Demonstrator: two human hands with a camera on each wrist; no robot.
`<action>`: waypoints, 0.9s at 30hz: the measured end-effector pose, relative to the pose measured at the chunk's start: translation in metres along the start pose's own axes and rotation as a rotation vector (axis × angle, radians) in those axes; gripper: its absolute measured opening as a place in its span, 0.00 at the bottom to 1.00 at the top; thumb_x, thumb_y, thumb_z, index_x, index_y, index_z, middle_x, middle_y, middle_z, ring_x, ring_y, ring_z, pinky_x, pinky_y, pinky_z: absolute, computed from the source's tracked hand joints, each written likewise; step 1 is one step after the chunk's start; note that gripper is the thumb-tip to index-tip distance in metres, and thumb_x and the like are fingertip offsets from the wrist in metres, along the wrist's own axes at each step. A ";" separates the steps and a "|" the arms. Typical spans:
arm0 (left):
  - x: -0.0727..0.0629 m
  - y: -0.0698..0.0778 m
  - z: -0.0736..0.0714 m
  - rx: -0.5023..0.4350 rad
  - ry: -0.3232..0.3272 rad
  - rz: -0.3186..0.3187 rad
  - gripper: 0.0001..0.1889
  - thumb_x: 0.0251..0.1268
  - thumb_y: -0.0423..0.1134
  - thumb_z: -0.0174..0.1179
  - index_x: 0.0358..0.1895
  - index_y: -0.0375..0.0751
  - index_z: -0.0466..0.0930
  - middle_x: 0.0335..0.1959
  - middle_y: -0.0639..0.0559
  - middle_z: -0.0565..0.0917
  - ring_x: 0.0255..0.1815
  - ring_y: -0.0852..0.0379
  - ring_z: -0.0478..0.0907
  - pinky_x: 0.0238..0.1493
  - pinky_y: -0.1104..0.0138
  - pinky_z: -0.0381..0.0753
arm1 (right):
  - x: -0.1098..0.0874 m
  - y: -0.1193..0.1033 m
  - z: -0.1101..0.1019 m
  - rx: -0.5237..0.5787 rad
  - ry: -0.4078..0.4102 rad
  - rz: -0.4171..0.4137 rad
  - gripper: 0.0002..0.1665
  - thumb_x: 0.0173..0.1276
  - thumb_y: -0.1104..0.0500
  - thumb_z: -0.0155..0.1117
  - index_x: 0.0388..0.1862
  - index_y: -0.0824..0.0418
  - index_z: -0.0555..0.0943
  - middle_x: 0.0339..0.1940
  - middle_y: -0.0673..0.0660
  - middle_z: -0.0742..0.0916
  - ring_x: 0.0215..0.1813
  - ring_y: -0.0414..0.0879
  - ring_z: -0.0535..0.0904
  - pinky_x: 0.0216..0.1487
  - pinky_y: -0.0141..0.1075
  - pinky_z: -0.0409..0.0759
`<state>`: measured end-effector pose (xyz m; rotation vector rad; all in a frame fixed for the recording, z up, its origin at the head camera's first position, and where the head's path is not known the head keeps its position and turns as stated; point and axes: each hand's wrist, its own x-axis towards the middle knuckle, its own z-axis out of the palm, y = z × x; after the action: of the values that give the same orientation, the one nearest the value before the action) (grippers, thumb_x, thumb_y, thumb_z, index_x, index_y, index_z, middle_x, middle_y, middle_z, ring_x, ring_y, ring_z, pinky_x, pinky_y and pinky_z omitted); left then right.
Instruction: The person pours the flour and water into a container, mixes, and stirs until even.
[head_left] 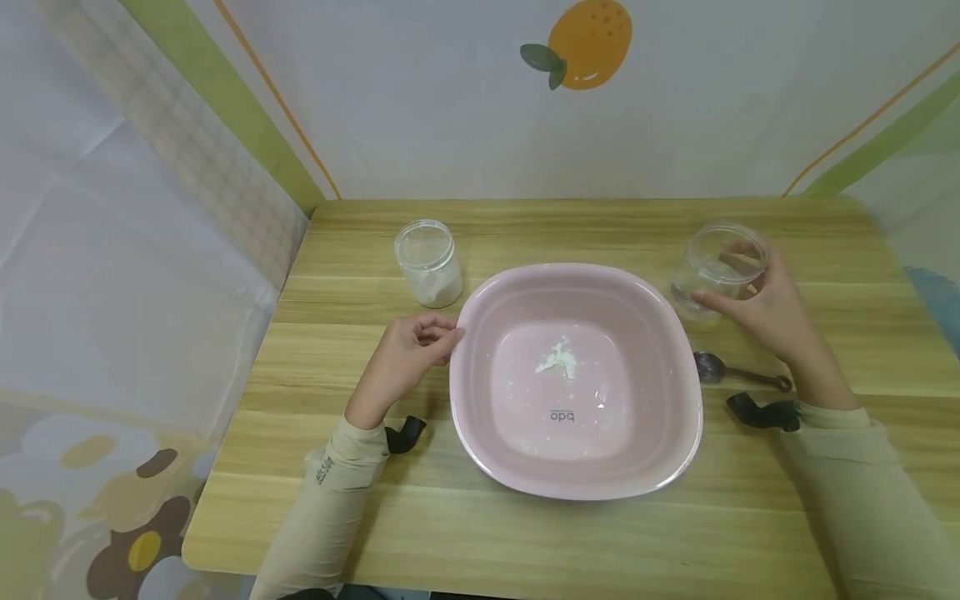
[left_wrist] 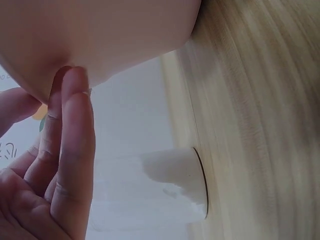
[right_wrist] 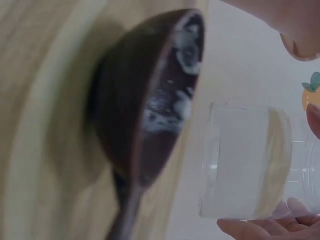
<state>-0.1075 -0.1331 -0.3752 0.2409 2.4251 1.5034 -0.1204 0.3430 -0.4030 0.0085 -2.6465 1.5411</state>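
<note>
A wide pink basin point(head_left: 652, 358) stands at the middle of the table, with a small patch of white powder point(head_left: 558, 360) on its floor. My left hand point(head_left: 408, 354) pinches the basin's left rim; in the left wrist view its fingers lie against the outer wall. On the right, my right hand point(head_left: 776, 312) grips a clear jar point(right_wrist: 235, 165) around its side, behind the basin's right edge. A dark ladle-like spoon point(head_left: 712, 367) lies below that hand, its bowl streaked with white in the right wrist view.
Beyond my left hand stands a lidded clear jar point(head_left: 435, 279) partly filled with white powder. The wooden table point(head_left: 300, 500) meets a printed cloth wall point(head_left: 450, 108) at the back. Black curved pieces point(head_left: 761, 411) stick out from both cuffs.
</note>
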 end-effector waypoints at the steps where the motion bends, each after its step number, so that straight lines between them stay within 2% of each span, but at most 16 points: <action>1: 0.000 0.000 0.000 -0.003 -0.001 -0.003 0.14 0.75 0.41 0.64 0.54 0.37 0.86 0.41 0.42 0.92 0.35 0.59 0.88 0.42 0.61 0.90 | 0.000 0.001 0.000 0.003 -0.004 0.002 0.53 0.61 0.65 0.80 0.78 0.52 0.57 0.75 0.55 0.67 0.80 0.66 0.65 0.52 0.13 0.76; 4: 0.001 -0.001 0.001 -0.024 -0.008 -0.021 0.13 0.75 0.41 0.64 0.54 0.36 0.86 0.41 0.41 0.91 0.34 0.59 0.87 0.43 0.55 0.91 | 0.001 0.004 0.001 0.003 -0.011 0.007 0.54 0.61 0.64 0.80 0.78 0.55 0.57 0.78 0.61 0.65 0.79 0.70 0.64 0.51 0.13 0.76; 8: 0.002 -0.002 0.001 -0.044 -0.011 -0.034 0.13 0.75 0.41 0.64 0.51 0.35 0.85 0.39 0.41 0.90 0.32 0.58 0.86 0.43 0.49 0.91 | 0.000 0.007 0.003 -0.008 -0.022 0.023 0.56 0.62 0.62 0.80 0.80 0.54 0.55 0.79 0.65 0.64 0.79 0.71 0.64 0.50 0.13 0.77; 16: 0.003 -0.006 0.001 -0.029 -0.028 -0.031 0.12 0.75 0.42 0.64 0.45 0.35 0.85 0.32 0.46 0.87 0.28 0.54 0.83 0.36 0.58 0.90 | -0.003 0.018 0.010 0.016 -0.037 0.045 0.58 0.62 0.62 0.80 0.82 0.51 0.54 0.76 0.54 0.67 0.80 0.69 0.64 0.49 0.15 0.80; 22: 0.002 -0.007 0.000 -0.036 -0.044 -0.030 0.12 0.76 0.43 0.63 0.44 0.34 0.86 0.31 0.47 0.87 0.27 0.55 0.82 0.33 0.65 0.88 | -0.002 0.021 0.013 0.046 -0.054 0.063 0.58 0.63 0.63 0.79 0.82 0.54 0.52 0.78 0.61 0.64 0.80 0.70 0.64 0.48 0.17 0.81; 24: 0.003 -0.007 0.000 -0.031 -0.049 -0.027 0.13 0.76 0.43 0.63 0.44 0.34 0.86 0.31 0.47 0.87 0.27 0.55 0.82 0.34 0.64 0.88 | -0.002 0.023 0.013 0.041 -0.057 0.067 0.57 0.63 0.64 0.79 0.81 0.55 0.53 0.79 0.63 0.64 0.77 0.61 0.70 0.47 0.18 0.83; 27: 0.004 -0.009 -0.001 -0.030 -0.052 -0.028 0.14 0.76 0.44 0.63 0.43 0.34 0.85 0.31 0.47 0.87 0.28 0.55 0.83 0.34 0.63 0.89 | -0.001 0.024 0.013 0.024 -0.052 0.066 0.55 0.63 0.63 0.79 0.80 0.55 0.54 0.79 0.67 0.65 0.62 0.45 0.81 0.44 0.20 0.84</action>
<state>-0.1116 -0.1363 -0.3832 0.2351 2.3541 1.5017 -0.1215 0.3435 -0.4302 -0.0384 -2.6946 1.6138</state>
